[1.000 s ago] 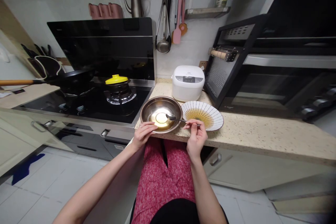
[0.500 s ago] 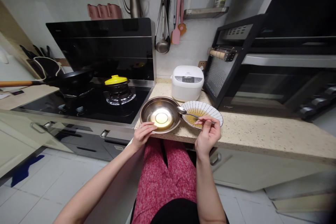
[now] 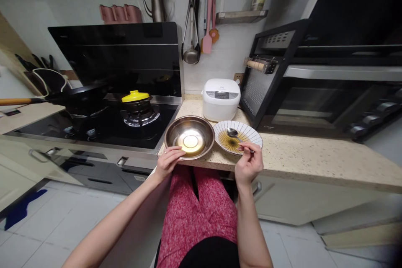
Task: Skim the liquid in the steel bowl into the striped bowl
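Holds spoon (image 3: 232, 132) over plate (image 3: 252, 133), near front edge of counter (image 3: 298, 153); cannot tell if dipped in the yellowish liquid (image 3: 231, 144). Pinches it narrowly in right hand (image 3: 249, 165). Lays left hand (image 3: 169, 162), with fingers together, over near rim of steel bowl (image 3: 205, 132) at front left corner; cannot tell thumb's grip. Appears to be spooning liquid; next, likely needs level spoon, steady bowl. Behind: rice cooker (image 3: 221, 102).

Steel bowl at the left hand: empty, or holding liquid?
Partly filled: yellowish liquid lies in the bottom of the steel bowl, well below its rim, with a bright reflection.
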`<state>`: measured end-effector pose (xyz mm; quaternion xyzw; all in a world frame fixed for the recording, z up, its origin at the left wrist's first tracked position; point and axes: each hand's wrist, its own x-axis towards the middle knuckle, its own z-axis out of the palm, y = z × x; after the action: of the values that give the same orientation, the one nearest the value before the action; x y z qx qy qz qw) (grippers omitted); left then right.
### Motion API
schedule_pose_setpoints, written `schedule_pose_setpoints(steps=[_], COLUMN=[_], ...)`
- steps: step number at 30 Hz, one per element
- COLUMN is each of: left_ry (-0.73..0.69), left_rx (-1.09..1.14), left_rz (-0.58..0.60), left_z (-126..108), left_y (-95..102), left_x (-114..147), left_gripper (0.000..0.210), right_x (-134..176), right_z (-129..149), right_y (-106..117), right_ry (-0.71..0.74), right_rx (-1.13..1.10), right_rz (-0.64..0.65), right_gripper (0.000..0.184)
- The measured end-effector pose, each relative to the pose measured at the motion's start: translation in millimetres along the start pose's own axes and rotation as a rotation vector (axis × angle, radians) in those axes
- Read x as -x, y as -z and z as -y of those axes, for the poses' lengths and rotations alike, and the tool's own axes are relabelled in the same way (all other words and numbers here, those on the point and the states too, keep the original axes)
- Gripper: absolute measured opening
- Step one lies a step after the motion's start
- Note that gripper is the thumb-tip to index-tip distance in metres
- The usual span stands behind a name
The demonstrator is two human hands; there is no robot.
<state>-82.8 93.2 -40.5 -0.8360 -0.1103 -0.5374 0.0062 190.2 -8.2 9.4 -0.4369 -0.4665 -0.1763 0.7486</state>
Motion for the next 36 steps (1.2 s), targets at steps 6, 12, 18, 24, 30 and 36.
schedule_pose_setpoints(steps=[6, 12, 18, 24, 30, 36], left_ry=[-0.016, -0.012, -0.012, -0.008, -0.013, -0.014], left_rx=[-0.007, 0.004, 0.013, 0.0, -0.007, 0.007], left_rz=[-0.002, -0.005, -0.005, -0.005, -0.002, 0.004], left_z=[1, 1, 1, 1, -1, -2], left_y=[-0.6, -1.2, -1.4, -1.0, -0.7, -0.3], left_x=[0, 0, 1, 1, -1, -3], left_gripper=[0.027, 0.028, 0.029, 0.028, 0.027, 0.026], right_x=[-2, -2, 5, 16, 33, 48], right_z=[-4, -5, 0, 25, 32, 26], right_y=[2, 1, 0, -13, -29, -38], right_ry=[0.296, 0.371, 0.219, -0.125, -0.264, -0.361], right_rx=[0.139, 0.147, 0.068, -0.222, -0.343, -0.332], right_rz=[0.124, 0.199, 0.086, -0.031, 0.19, 0.304], right_gripper=[0.017, 0.019, 0.016, 0.015, 0.018, 0.022])
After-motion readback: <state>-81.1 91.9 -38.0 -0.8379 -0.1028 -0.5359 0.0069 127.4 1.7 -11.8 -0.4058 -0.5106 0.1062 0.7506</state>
